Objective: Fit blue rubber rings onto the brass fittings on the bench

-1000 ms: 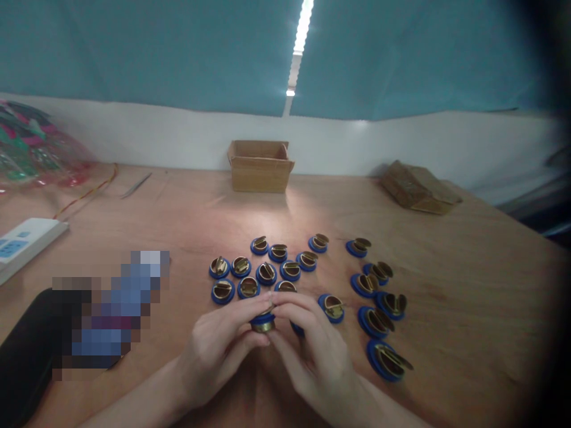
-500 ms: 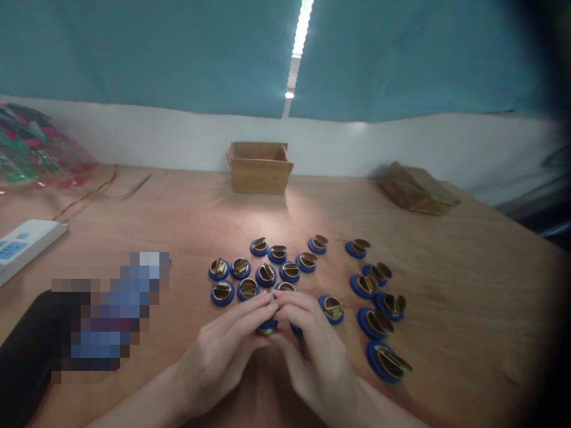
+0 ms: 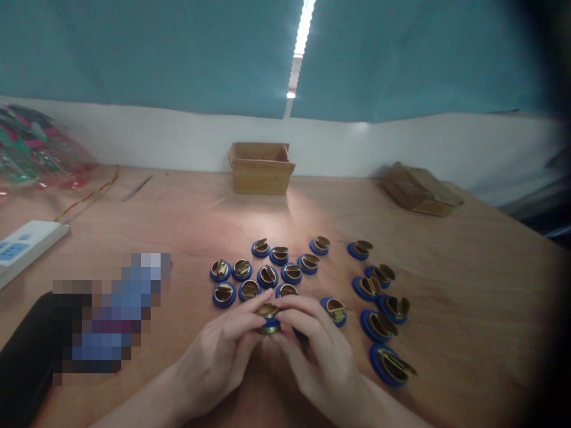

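Note:
Between the fingertips of both hands is a round blue-and-gold piece (image 3: 270, 323), with gold metal above and below its blue band. My left hand (image 3: 214, 351) grips its left side, thumb underneath. From the right, my right hand (image 3: 323, 351) pinches the same piece, fingers on top and thumb below. Just beyond the hands lie several similar pieces, one of them a blue disc with a raised gold half-flap (image 3: 267, 276). Another such disc (image 3: 333, 312) sits close to my right hand, and one more is partly hidden under its fingers.
A second group of blue-and-gold discs (image 3: 379, 325) lies to the right. An open cardboard box (image 3: 261, 178) stands by the wall, a flattened brown carton (image 3: 419, 190) to its right. At left are a white power strip (image 3: 31, 246), a black object (image 3: 40, 356) and plastic-wrapped goods (image 3: 40, 148).
More of the held piece shows now: its gold upper face has come into sight between my fingertips, and my fingers have shifted slightly apart. The discs on the table lie as before.

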`<action>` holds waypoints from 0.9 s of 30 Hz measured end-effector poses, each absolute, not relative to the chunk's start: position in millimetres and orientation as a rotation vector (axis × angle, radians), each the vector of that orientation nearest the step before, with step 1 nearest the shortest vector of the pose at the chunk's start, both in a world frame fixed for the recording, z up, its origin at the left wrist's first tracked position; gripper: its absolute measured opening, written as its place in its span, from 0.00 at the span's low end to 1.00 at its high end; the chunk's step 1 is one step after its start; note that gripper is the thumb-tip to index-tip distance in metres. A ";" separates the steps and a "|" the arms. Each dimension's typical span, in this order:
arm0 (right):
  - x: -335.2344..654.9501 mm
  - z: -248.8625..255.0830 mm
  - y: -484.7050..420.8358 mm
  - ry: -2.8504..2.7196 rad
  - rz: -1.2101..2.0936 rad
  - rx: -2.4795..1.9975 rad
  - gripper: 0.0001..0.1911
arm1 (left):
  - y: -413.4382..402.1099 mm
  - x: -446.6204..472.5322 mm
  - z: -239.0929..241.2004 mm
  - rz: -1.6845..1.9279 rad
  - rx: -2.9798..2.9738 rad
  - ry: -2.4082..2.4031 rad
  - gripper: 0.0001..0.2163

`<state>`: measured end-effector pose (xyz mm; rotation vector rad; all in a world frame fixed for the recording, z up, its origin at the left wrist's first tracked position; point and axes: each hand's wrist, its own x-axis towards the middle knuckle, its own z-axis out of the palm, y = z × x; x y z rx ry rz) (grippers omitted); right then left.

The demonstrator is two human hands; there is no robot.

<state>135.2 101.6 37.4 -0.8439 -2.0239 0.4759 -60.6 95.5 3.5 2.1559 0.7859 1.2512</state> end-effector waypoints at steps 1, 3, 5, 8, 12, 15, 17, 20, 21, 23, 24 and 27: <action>134.9 37.8 101.6 -2.023 0.467 -0.843 0.16 | 95.9 -60.3 3.8 1.256 2.173 0.819 0.25; 134.1 38.7 101.6 -2.018 0.451 -0.848 0.15 | 97.0 -59.9 4.4 1.266 2.205 0.895 0.23; 133.2 39.2 101.2 -2.019 0.438 -0.852 0.14 | 98.1 -59.9 4.9 1.265 2.230 0.965 0.21; 132.4 39.0 100.7 -2.018 0.437 -0.860 0.15 | 98.7 -60.3 5.2 1.225 2.262 1.051 0.18; 131.9 39.0 101.4 -2.030 0.460 -0.876 0.15 | 97.4 -60.8 2.9 1.198 2.213 1.155 0.15; 132.0 39.4 101.9 -2.023 0.460 -0.897 0.15 | 96.1 -60.7 -0.3 1.190 2.126 1.212 0.15; 132.4 39.2 101.7 -2.018 0.447 -0.913 0.15 | 95.4 -60.0 -2.3 1.203 2.070 1.232 0.15; 132.8 38.4 101.0 -2.024 0.431 -0.955 0.15 | 95.2 -58.2 -3.4 1.214 1.976 1.214 0.14; 132.9 38.0 100.8 -2.028 0.429 -0.971 0.15 | 95.3 -57.4 -3.0 1.212 1.939 1.205 0.14; 133.0 37.3 100.6 -2.041 0.436 -0.994 0.16 | 95.8 -55.7 -1.1 1.221 1.874 1.198 0.13; 133.1 36.9 100.5 -2.044 0.445 -0.998 0.17 | 96.1 -54.9 0.3 1.230 1.857 1.195 0.13; 133.3 35.9 100.3 -2.044 0.489 -0.993 0.18 | 96.6 -53.4 5.1 1.246 1.859 1.180 0.13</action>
